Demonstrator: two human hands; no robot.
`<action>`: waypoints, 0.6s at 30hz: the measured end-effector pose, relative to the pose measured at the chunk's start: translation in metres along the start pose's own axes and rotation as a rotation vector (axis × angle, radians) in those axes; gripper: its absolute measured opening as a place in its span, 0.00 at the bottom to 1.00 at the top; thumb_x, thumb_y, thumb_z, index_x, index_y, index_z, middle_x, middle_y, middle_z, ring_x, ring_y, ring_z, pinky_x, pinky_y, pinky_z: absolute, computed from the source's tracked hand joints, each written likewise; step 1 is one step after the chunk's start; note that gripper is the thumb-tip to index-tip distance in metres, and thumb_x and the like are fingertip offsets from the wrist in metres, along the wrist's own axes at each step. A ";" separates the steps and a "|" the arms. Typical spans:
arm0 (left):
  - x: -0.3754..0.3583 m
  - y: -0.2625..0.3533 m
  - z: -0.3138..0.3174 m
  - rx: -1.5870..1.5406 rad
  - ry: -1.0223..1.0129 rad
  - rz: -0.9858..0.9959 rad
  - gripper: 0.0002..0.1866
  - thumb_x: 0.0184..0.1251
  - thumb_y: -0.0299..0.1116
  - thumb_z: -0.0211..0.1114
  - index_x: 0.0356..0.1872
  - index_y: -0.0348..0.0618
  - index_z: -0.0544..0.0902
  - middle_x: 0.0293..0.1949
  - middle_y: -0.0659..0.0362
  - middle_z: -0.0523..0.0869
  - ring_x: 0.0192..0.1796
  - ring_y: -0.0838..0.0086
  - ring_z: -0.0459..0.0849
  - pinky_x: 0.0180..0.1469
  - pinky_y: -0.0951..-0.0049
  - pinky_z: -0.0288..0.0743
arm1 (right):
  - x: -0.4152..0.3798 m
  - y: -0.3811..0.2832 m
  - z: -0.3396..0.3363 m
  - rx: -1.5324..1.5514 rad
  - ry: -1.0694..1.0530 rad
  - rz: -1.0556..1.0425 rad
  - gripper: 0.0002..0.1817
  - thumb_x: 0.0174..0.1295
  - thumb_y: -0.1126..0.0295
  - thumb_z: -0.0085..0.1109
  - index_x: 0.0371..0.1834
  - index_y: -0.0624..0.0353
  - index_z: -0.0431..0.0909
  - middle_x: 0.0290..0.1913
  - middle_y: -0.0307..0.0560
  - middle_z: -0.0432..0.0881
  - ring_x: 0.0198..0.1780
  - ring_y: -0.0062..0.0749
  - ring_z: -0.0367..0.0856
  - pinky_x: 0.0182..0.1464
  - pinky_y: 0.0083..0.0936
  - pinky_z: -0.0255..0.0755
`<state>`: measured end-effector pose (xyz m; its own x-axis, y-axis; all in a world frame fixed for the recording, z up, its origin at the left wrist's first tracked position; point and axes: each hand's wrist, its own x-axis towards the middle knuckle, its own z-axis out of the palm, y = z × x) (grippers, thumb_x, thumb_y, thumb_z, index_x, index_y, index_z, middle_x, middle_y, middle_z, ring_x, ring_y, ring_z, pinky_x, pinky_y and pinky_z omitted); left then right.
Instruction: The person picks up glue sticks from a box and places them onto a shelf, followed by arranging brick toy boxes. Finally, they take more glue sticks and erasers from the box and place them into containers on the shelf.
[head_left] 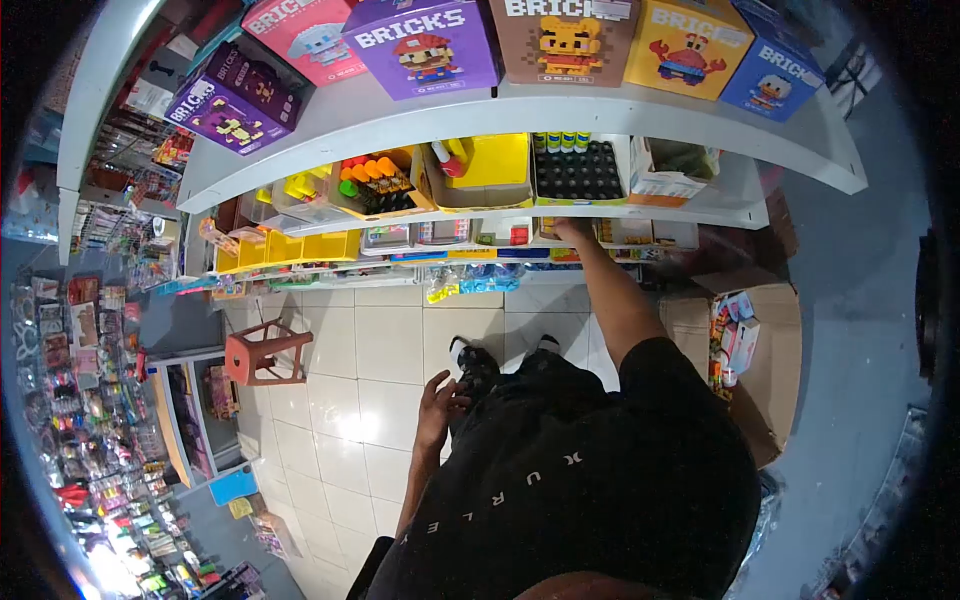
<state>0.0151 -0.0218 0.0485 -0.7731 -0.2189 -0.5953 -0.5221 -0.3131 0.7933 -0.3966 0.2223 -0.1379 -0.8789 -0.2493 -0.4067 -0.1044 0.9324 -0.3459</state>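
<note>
My right hand point(572, 230) reaches into a lower shelf, over a small tray of yellowish items, just under the shelf edge. Its fingers are mostly hidden in the tray, so whether they grip anything cannot be seen. Beside it on the left is a tray with red items point(519, 235); on its right stands another small tray point(625, 233). My left hand point(440, 408) hangs in front of my body above the tiled floor, fingers loosely bent and apart, with nothing visible in it. On the shelf above my right hand sits a box of black-capped items point(578, 178).
Brick toy boxes point(425, 48) line the top shelf point(500, 112). Below them stand a yellow bin point(490, 165) and a box of orange-capped items point(375, 172). An open cardboard box point(780, 370) is at right, a reddish stool point(262, 355) at left. Hanging goods point(90, 400) cover the left wall.
</note>
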 end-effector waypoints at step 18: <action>-0.016 0.001 0.003 0.022 0.045 -0.141 0.28 0.74 0.42 0.59 0.68 0.38 0.64 0.50 0.49 0.85 0.40 0.71 0.85 0.41 0.74 0.78 | -0.060 0.020 0.042 0.533 0.482 -0.164 0.08 0.50 0.69 0.68 0.33 0.56 0.82 0.33 0.47 0.86 0.35 0.39 0.85 0.39 0.34 0.77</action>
<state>0.0256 -0.0165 0.0593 -0.6750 -0.2160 -0.7055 -0.6323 -0.3234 0.7040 -0.3265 0.2453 -0.1556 -0.9912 -0.1179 0.0602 -0.1200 0.6088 -0.7842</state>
